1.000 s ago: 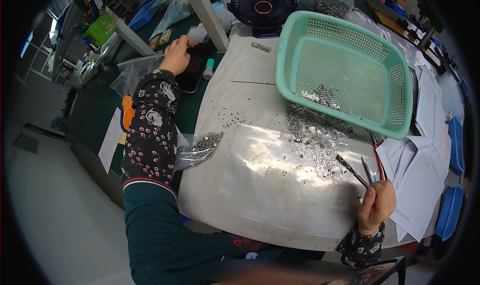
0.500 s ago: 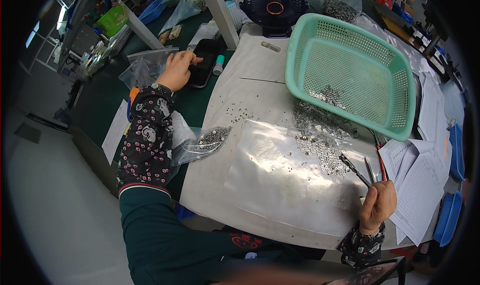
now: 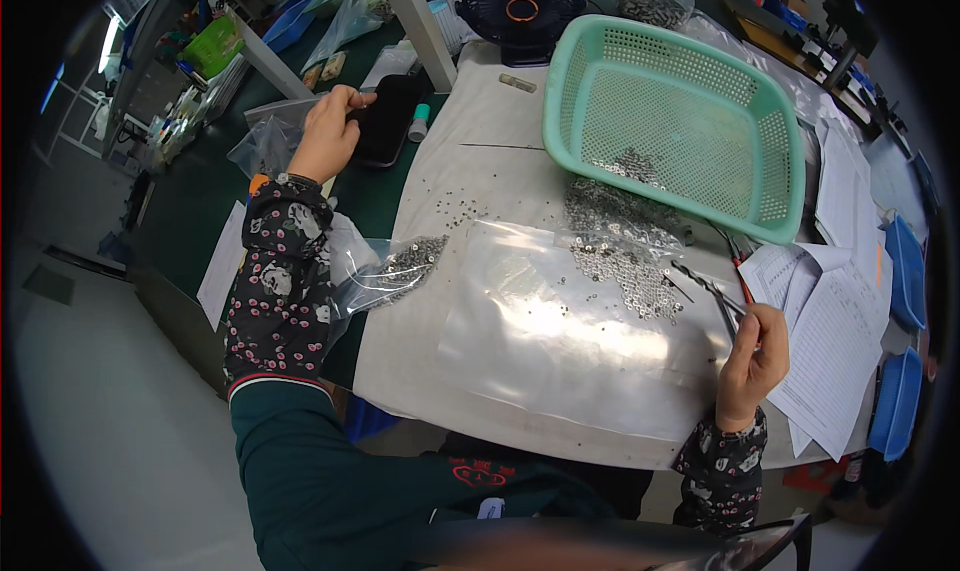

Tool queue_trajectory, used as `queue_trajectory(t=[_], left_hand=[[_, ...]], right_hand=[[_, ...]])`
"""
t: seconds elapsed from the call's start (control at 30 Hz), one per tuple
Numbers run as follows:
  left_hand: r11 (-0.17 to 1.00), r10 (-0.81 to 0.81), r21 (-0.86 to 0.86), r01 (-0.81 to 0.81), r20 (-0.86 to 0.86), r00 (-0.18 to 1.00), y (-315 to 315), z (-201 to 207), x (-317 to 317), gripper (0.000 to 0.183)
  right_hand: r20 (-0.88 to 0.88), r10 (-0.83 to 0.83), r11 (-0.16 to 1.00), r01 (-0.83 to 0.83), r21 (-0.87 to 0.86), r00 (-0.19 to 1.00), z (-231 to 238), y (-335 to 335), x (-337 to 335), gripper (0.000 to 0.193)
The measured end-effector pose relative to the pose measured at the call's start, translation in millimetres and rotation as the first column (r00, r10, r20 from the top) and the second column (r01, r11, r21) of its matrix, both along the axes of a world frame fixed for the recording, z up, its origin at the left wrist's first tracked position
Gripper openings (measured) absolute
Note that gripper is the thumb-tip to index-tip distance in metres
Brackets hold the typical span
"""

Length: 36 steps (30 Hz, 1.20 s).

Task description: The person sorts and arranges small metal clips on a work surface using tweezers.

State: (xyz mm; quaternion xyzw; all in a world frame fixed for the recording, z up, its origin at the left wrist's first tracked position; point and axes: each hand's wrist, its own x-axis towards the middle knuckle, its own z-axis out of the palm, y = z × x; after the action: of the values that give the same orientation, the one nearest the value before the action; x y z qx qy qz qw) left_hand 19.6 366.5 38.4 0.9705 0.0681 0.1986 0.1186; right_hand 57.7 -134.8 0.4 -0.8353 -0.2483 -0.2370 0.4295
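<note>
My left hand [image 3: 328,136] rests at the left edge of a black phone [image 3: 388,121], its index finger stretched to the phone's upper edge and nothing in its grasp. At the right, my right hand [image 3: 756,363] is closed around dark tweezers [image 3: 708,287], their tips above the sheet near the small parts. Many small silver ring-like nuts [image 3: 628,279] lie spread on a clear plastic sheet [image 3: 540,346]. Beside my left forearm, a clear bag [image 3: 385,276] holds more of these small parts. Several loose ones [image 3: 460,211] are scattered on the white cloth.
A mint-green perforated basket [image 3: 690,101] stands behind the parts, some of them inside it. Red-handled pliers [image 3: 738,256] and papers [image 3: 820,341] lie at the right. A black fan [image 3: 520,11] stands at the back; a green-capped tube [image 3: 419,121] is beside the phone.
My left index finger has drawn back from over the phone screen to its edge. The right hand still holds the tweezers, now at a slightly different angle. The whole view has shifted a little.
</note>
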Motion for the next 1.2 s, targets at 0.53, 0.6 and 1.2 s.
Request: queue_trajectory(t=[0.53, 0.6, 1.2], left_hand=[[0.81, -0.516, -0.298, 0.504, 0.045, 0.856, -377, 9, -86, 0.032], [0.804, -0.545, -0.253, 0.539, 0.052, 0.837, -403, -5, -80, 0.022], [0.827, -0.562, 0.084, 0.556, 0.076, 0.824, -500, -52, -31, 0.013]], right_hand=[[-0.46, 0.209, 0.967, -0.114, 0.227, 0.863, -19, -139, 16, 0.021], [-0.354, 0.107, 0.994, -0.089, 0.066, 0.929, -12, -143, 12, 0.022], [-0.288, 0.093, 0.962, -0.011, 0.273, 0.953, -5, -178, 8, 0.021]])
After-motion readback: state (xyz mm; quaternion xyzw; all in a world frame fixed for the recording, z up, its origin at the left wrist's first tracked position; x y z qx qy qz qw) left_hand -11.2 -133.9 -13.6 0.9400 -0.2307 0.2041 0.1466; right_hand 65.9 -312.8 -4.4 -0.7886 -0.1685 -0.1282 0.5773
